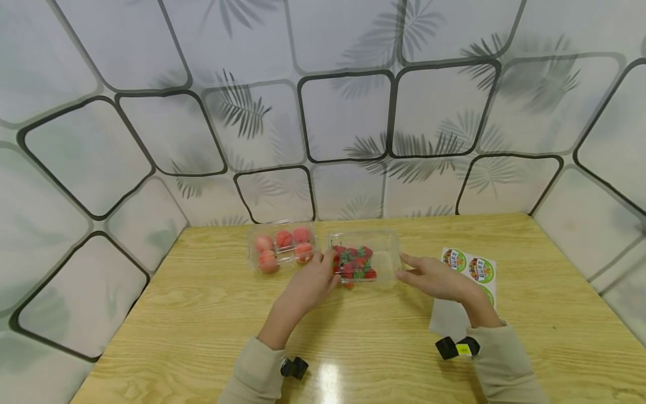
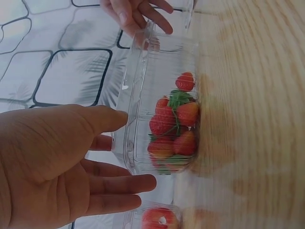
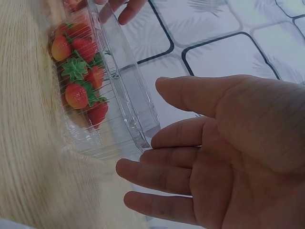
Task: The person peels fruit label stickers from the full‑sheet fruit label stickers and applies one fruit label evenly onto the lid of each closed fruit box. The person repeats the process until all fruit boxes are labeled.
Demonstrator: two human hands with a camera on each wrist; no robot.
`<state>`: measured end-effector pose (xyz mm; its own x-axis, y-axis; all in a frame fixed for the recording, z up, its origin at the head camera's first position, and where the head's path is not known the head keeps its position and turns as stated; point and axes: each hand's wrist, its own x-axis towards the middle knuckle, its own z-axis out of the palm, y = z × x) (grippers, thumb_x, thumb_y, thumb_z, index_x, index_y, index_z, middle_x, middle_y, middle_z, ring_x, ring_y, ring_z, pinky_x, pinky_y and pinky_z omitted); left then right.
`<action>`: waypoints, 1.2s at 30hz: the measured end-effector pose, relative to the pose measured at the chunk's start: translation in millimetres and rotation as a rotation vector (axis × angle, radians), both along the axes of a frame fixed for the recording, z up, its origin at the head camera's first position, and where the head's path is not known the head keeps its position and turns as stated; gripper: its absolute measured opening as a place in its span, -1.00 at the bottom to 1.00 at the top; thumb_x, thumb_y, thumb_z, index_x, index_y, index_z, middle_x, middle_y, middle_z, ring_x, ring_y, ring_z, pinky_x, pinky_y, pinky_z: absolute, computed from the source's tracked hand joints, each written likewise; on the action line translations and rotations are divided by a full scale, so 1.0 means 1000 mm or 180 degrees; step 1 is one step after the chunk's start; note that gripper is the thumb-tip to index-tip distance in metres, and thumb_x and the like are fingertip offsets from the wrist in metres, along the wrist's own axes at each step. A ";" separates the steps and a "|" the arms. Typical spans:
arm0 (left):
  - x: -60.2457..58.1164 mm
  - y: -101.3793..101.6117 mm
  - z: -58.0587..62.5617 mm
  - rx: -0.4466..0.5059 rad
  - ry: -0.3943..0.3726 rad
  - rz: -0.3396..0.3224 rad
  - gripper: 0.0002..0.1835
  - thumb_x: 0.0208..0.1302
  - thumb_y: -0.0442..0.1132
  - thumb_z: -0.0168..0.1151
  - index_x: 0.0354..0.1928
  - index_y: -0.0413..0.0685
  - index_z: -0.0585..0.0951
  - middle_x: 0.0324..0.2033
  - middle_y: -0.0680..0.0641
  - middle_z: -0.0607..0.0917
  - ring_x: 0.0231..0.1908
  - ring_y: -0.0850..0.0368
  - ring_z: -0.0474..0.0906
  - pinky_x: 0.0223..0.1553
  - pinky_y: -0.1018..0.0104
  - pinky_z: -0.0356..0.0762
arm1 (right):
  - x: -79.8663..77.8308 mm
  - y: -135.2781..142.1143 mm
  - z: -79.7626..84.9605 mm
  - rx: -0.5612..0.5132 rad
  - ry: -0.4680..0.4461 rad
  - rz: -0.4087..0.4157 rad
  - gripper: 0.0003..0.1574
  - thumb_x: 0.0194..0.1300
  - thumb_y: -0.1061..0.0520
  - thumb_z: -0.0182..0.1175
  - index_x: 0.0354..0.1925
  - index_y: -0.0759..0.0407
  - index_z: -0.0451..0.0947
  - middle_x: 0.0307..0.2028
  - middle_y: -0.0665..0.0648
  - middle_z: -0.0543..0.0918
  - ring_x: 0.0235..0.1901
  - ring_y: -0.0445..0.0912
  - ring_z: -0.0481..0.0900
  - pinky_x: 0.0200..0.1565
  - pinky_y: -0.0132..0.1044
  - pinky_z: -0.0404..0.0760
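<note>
A clear plastic box of strawberries lies on the table, its fruit gathered toward the left side. My left hand is at the box's left end. In the left wrist view its thumb meets the rim, while the other fingers extend fairly straight past the corner. At the opposite end, my right hand has straight fingers and a thumb held apart. The right wrist view shows those fingertips close to the box corner; whether they touch it, I cannot tell.
Left of the strawberries stands another clear box with several round pinkish-red fruits. A white sheet of round labels lies partly under the right forearm. The wooden table meets a patterned backdrop behind.
</note>
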<state>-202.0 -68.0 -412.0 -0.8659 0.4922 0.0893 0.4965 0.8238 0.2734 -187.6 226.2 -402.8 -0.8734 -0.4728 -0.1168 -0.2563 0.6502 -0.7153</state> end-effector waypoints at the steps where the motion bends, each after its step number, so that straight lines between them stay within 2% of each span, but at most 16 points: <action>1: 0.000 0.000 0.001 0.0007 -0.0021 0.0004 -0.49 0.48 -0.11 0.11 0.29 -0.27 0.30 -0.01 -0.33 0.51 -0.50 0.15 0.47 -0.55 0.34 0.48 | 0.000 0.000 0.000 0.0002 0.0007 0.0003 -0.14 0.56 -0.12 -0.04 0.48 0.46 0.01 0.43 0.45 0.17 0.21 0.20 0.52 0.12 0.10 0.54; 10: 0.001 -0.002 0.005 -0.0010 -0.0178 0.0045 -0.41 0.46 -0.06 0.15 0.33 -0.26 0.26 0.02 -0.33 0.48 -0.55 0.17 0.46 -0.56 0.33 0.47 | -0.002 0.000 0.001 0.0057 0.0075 -0.0058 -0.21 0.55 -0.09 -0.02 0.44 0.44 0.14 0.37 0.43 0.31 0.11 0.15 0.61 0.02 0.04 0.61; 14: 0.001 -0.001 0.006 -0.0031 -0.0184 0.0054 -0.38 0.45 -0.06 0.17 0.37 -0.26 0.25 0.07 -0.35 0.47 -0.52 0.15 0.49 -0.55 0.32 0.50 | -0.003 0.001 0.003 0.0033 0.0039 -0.0055 -0.23 0.55 -0.07 -0.01 0.43 0.45 0.15 0.38 0.43 0.28 0.11 0.16 0.61 -0.07 -0.06 0.64; 19: 0.002 -0.001 0.008 -0.0061 -0.0201 0.0046 -0.36 0.44 -0.05 0.18 0.39 -0.24 0.25 0.10 -0.38 0.46 -0.53 0.14 0.49 -0.55 0.32 0.49 | -0.004 0.000 0.006 0.0025 -0.0013 -0.0047 -0.24 0.55 -0.05 0.00 0.42 0.46 0.17 0.39 0.42 0.26 0.09 0.15 0.62 -0.24 -0.22 0.55; 23: 0.002 -0.001 0.010 -0.0079 -0.0213 0.0038 -0.37 0.44 -0.05 0.18 0.38 -0.23 0.26 0.08 -0.38 0.47 -0.56 0.16 0.45 -0.56 0.33 0.47 | -0.004 0.000 0.008 0.0048 -0.0023 -0.0038 -0.23 0.54 -0.08 0.00 0.42 0.46 0.18 0.39 0.43 0.26 0.08 0.14 0.63 -0.30 -0.23 0.51; 29: 0.003 0.000 0.012 -0.0120 -0.0263 0.0060 -0.37 0.44 -0.04 0.18 0.37 -0.22 0.26 0.12 -0.40 0.45 -0.60 0.16 0.44 -0.59 0.34 0.45 | -0.003 0.000 0.010 0.0076 0.0007 0.0016 -0.22 0.55 -0.11 -0.01 0.40 0.46 0.21 0.40 0.43 0.26 0.11 0.17 0.61 -0.19 -0.18 0.59; 36: 0.003 0.001 0.015 -0.0169 -0.0317 0.0076 -0.37 0.44 -0.03 0.19 0.37 -0.21 0.26 0.11 -0.38 0.46 -0.59 0.15 0.46 -0.58 0.33 0.45 | -0.002 0.000 0.012 0.0116 -0.0013 0.0027 -0.19 0.54 -0.15 -0.02 0.41 0.46 0.20 0.40 0.43 0.25 0.14 0.18 0.58 0.01 -0.01 0.62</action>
